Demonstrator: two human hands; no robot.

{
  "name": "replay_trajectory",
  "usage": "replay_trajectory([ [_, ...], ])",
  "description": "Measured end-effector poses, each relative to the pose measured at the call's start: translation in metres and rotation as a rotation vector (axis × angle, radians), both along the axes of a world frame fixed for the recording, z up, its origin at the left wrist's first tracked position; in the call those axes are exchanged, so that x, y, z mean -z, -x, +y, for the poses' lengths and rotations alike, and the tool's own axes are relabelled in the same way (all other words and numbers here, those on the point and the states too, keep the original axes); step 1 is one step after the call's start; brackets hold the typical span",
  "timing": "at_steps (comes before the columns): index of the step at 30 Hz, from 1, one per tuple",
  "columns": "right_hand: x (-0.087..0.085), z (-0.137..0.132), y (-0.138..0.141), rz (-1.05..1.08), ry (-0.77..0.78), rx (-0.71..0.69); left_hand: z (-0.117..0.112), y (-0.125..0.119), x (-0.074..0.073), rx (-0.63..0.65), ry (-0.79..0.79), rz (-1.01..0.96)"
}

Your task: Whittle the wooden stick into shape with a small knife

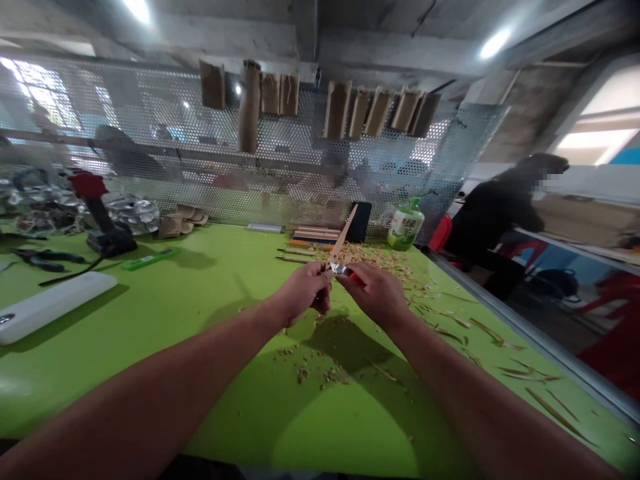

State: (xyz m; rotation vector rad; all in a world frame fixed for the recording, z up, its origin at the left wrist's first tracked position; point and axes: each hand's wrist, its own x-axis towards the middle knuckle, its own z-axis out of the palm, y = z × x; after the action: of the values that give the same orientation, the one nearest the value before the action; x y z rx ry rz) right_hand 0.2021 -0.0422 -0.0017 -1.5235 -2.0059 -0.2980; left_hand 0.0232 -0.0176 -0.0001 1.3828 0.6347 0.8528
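Right here, the left grip (304,292) is pinching a thin wooden strip (343,233), its long axis slanting away over the green bench (100,380), nearer the right grip (374,293) clenching a red-handled knife (356,279), blade at the strip's lower end.

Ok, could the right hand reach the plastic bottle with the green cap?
Probably yes, though the right hand is holding a red-handled knife. Only loose wood shavings seem to lie between it and the plastic bottle at the table's far edge, so the way looks free.

Bare forearms (165,380), bare left hand (303,292), bare right hand (374,293), dark clothing, perhaps, along the lower edge (200,469)
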Motion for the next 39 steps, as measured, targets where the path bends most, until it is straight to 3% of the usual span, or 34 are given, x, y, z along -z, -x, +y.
replay_trajectory([
  [6,-0.002,0.018,-0.027,0.288,0.059,-0.001,0.005,0.01,-0.009,-0.078,0.081,-0.082],
  [10,0.002,0.032,-0.048,0.118,0.322,0.092,0.011,0.015,-0.016,-0.055,0.135,-0.266],
  [15,0.017,0.033,-0.039,-0.027,0.465,-0.043,0.014,0.015,-0.019,-0.119,0.156,-0.364],
  [20,0.017,0.039,-0.041,-0.041,0.395,0.04,0.014,0.015,-0.019,-0.139,0.139,-0.291],
  [25,0.023,0.05,-0.063,-0.061,0.415,0.098,0.01,0.015,-0.016,-0.064,0.112,-0.273],
  [29,0.031,0.059,-0.065,-0.01,0.402,0.103,0.006,0.014,-0.018,0.019,0.096,-0.293],
  [36,0.014,0.036,-0.035,0.278,0.344,0.036,0.004,0.011,-0.02,-0.102,-0.002,-0.172],
  [37,0.011,0.029,-0.027,0.363,0.361,-0.017,0.004,0.011,-0.02,-0.11,-0.02,-0.158],
  [39,0.005,0.015,-0.007,0.799,0.451,-0.282,0.004,0.01,-0.018,-0.11,-0.041,-0.149],
])
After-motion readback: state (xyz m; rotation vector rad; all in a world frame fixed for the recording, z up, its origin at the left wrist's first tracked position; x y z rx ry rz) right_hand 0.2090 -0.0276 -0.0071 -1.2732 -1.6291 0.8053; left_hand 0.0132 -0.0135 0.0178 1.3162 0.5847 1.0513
